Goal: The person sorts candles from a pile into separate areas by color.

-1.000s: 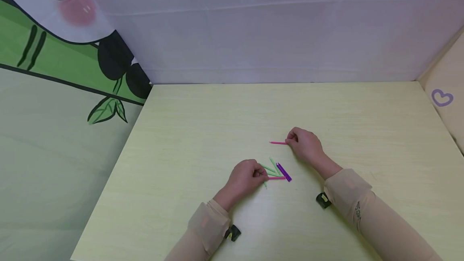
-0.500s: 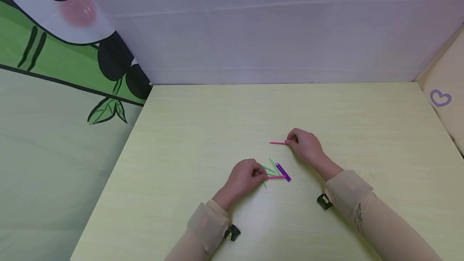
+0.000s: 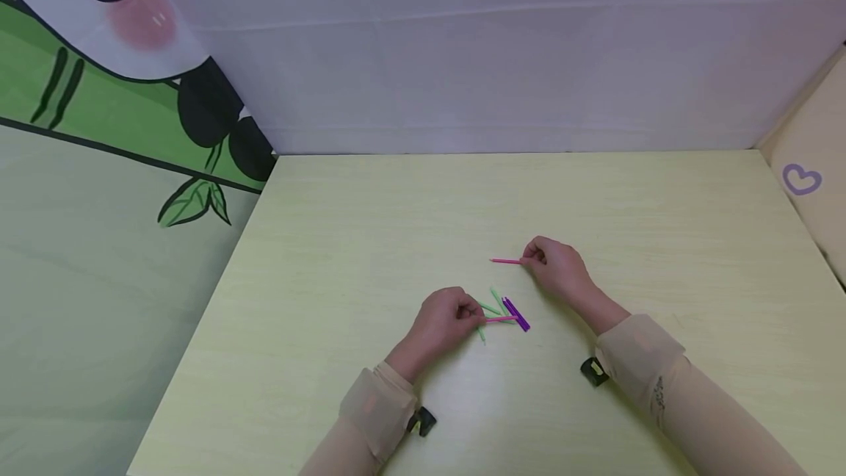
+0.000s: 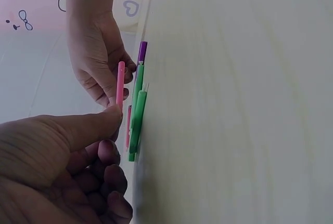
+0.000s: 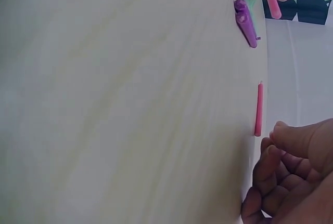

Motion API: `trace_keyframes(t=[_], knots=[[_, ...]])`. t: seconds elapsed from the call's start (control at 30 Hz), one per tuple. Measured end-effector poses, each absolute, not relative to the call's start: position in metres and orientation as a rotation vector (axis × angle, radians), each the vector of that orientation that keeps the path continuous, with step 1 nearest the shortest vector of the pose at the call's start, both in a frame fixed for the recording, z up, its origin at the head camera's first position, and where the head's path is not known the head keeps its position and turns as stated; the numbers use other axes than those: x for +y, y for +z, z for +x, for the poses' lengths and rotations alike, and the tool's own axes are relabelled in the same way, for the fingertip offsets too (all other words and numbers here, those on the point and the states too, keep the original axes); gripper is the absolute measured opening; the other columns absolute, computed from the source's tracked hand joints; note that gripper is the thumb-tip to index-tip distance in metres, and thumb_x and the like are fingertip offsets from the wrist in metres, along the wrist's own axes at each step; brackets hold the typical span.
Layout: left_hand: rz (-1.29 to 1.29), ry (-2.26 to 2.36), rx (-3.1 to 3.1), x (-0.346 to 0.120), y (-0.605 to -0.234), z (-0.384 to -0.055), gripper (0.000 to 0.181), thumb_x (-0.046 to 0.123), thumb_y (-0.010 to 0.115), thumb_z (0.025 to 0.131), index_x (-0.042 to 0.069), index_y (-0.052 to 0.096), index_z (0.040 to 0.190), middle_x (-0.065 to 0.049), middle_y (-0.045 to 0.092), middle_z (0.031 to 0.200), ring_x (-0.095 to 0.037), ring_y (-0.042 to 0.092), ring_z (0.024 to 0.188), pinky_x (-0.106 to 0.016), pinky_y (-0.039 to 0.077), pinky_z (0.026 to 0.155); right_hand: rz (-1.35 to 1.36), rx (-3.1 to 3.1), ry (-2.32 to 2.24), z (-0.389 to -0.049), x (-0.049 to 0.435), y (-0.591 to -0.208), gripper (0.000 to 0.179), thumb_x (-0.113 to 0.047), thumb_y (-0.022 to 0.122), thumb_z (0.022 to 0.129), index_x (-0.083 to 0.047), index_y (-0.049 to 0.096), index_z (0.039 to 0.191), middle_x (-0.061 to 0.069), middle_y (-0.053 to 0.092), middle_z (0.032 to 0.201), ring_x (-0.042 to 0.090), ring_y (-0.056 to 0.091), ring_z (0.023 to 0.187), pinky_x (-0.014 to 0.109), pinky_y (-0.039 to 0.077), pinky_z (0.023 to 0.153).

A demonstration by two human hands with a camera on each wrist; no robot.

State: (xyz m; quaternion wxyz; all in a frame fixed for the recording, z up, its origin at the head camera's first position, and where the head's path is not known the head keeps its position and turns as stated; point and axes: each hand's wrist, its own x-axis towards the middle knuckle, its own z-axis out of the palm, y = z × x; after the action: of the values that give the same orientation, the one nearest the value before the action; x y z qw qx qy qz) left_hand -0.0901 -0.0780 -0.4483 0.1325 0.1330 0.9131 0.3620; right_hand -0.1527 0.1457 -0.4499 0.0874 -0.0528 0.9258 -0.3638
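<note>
Between thumb and forefinger my left hand (image 3: 444, 322) pinches a thin pink candle (image 4: 120, 81), which points right, raised a little above the table in the left wrist view. Below and beside it lie several green candles (image 4: 138, 112), partly covered by that hand in the head view. Two purple candles (image 3: 517, 314) lie side by side at the right of the green ones. Farther back, another pink candle (image 5: 259, 109) lies on the table, its wick pointing left in the head view. My right hand (image 3: 557, 264) has its fingertips right at that candle's near end, fingers loosely curled.
The pale wooden table (image 3: 344, 241) meets a light fabric wall (image 3: 463, 79) at the back. A panda-and-bamboo print (image 3: 132, 57) hangs at the left, and a panel with a purple heart (image 3: 802, 179) stands at the right.
My left hand has shifted slightly up and left, and the far tip of its pink candle has risen a little. The right hand and the candle by it have hardly moved.
</note>
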Motion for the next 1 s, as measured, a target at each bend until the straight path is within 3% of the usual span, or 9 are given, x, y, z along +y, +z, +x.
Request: trace_keyframes(t=[1.0], knots=[[0.297,1.205,2.576,-0.083,-0.445,-0.093,0.005,0.014,0.076,0.084,0.010,0.075,0.087,0.006,0.057,0.075,-0.011,0.048,0.073,-0.023,0.040,0.065,-0.156,2.632,-1.143,-0.134,0.160,-0.445,0.010,-0.013,0.064,0.095,-0.006,0.064,0.100,0.007,0.063,0.092,0.022,0.054,0.083,0.036,0.045,0.076]])
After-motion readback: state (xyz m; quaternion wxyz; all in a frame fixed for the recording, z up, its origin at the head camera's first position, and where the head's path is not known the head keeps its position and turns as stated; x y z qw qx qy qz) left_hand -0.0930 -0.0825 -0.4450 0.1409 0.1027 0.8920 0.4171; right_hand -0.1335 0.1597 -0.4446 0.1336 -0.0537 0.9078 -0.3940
